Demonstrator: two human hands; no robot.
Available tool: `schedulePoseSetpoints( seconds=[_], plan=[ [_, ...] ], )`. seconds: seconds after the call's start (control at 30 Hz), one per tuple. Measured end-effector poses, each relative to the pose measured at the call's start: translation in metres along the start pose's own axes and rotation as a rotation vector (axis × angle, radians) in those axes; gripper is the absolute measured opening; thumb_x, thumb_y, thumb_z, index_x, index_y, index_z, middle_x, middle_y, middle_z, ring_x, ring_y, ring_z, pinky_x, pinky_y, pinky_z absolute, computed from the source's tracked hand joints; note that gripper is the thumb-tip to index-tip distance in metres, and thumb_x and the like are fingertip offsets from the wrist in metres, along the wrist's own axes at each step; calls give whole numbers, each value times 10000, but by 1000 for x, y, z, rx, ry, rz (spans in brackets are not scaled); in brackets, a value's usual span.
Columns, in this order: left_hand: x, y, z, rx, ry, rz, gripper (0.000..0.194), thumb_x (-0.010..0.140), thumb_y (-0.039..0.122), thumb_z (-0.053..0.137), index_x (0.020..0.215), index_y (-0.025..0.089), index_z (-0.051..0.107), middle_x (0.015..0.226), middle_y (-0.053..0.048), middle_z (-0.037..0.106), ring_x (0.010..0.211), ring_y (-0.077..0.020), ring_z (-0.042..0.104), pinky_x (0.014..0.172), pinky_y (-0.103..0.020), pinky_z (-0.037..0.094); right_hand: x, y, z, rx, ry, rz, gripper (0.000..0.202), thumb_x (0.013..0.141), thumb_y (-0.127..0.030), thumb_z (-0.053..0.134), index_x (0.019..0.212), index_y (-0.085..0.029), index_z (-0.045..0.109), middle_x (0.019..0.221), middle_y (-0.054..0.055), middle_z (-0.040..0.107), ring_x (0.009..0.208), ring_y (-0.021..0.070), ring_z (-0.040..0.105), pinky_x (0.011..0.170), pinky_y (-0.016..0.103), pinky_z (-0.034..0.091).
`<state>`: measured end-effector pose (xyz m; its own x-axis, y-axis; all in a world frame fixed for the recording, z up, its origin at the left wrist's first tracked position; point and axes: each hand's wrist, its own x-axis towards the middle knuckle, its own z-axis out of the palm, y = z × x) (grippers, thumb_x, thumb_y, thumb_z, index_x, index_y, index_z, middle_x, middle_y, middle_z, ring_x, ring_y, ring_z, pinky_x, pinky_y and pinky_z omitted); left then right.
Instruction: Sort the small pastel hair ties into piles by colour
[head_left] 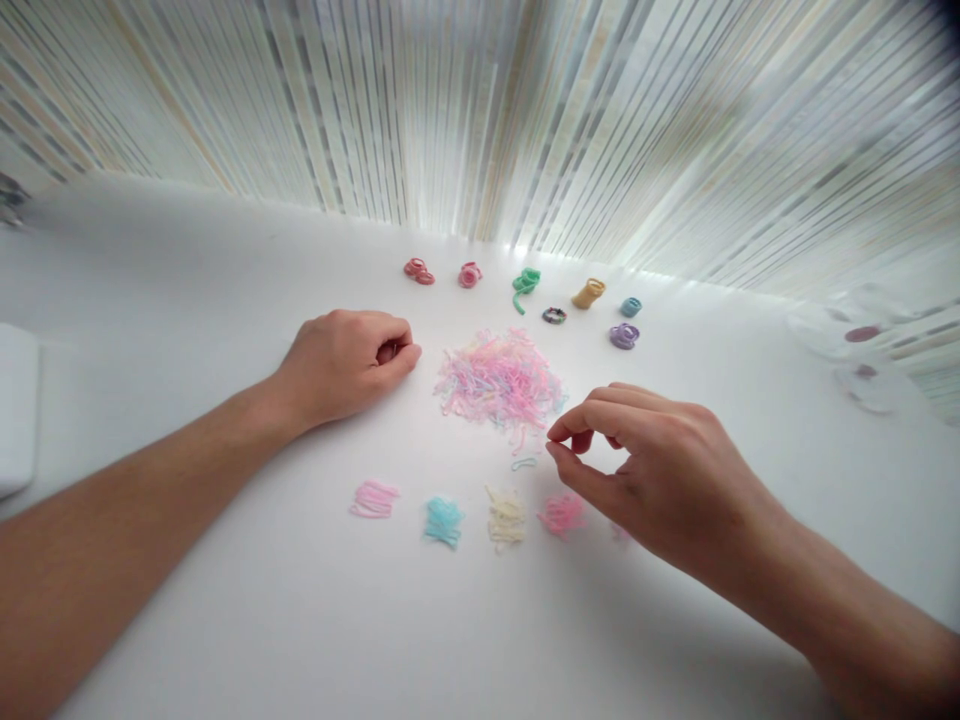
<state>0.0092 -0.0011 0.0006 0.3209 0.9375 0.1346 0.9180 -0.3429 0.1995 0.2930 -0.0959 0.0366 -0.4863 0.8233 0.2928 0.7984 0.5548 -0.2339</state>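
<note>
A loose heap of thin pastel bands (501, 378), mostly pink, lies on the white table. My left hand (349, 362) rests left of the heap, fingers curled and thumb against the index finger; whatever it may hold is hidden. To the heap's lower right, my right hand (652, 460) has thumb and index fingertips almost together, and anything between them is too small to make out. A single teal band (523, 463) lies left of those fingertips. Nearer me sit small groups: light pink (375, 499), blue (443, 521), cream (506, 518) and deeper pink (562, 515); another pink one is partly under my right hand.
Behind the heap are coiled bands in red (418, 271), pink (470, 275), green (526, 283), yellow (589, 293), blue (631, 307) and purple (624, 335), plus a multicoloured ring (555, 315). A striped curtain (465, 110) borders the table (300, 620). Clear round items (862, 385) stand right.
</note>
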Motion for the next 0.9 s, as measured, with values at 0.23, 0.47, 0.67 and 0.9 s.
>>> schedulePoseSetpoints(
  seconds=[0.23, 0.47, 0.67, 0.9],
  plan=[
    [-1, 1, 0, -21, 5, -1, 297, 911, 427, 475, 755, 211, 607, 769, -17, 656, 704, -167, 538, 653, -317, 287, -1, -2, -1, 3, 10, 4, 131, 806, -64, 734, 776, -192, 731, 704, -4, 689, 543, 119, 577, 485, 234, 420],
    [-1, 0, 1, -62, 8, 8, 298, 898, 427, 483, 720, 215, 593, 739, -19, 640, 680, -170, 516, 637, -332, 297, -3, -6, 0, 36, 17, -11, 121, 851, -101, 683, 784, -196, 719, 712, 11, 684, 601, 146, 629, 515, 251, 457],
    [-1, 0, 2, -68, 18, 25, 282, 906, 406, 504, 746, 215, 636, 767, -29, 677, 717, -183, 561, 645, -338, 313, -9, -21, 1, 168, 46, -49, 134, 910, -123, 646, 818, -200, 704, 722, 14, 677, 623, 151, 628, 631, 287, 544],
    [-2, -1, 2, -78, 35, 38, 286, 918, 395, 518, 754, 210, 662, 781, -38, 702, 727, -186, 583, 649, -338, 326, -17, -43, 4, 359, 36, -109, 155, 947, -77, 638, 861, -190, 699, 706, 5, 647, 639, 134, 594, 601, 265, 495]
  ],
)
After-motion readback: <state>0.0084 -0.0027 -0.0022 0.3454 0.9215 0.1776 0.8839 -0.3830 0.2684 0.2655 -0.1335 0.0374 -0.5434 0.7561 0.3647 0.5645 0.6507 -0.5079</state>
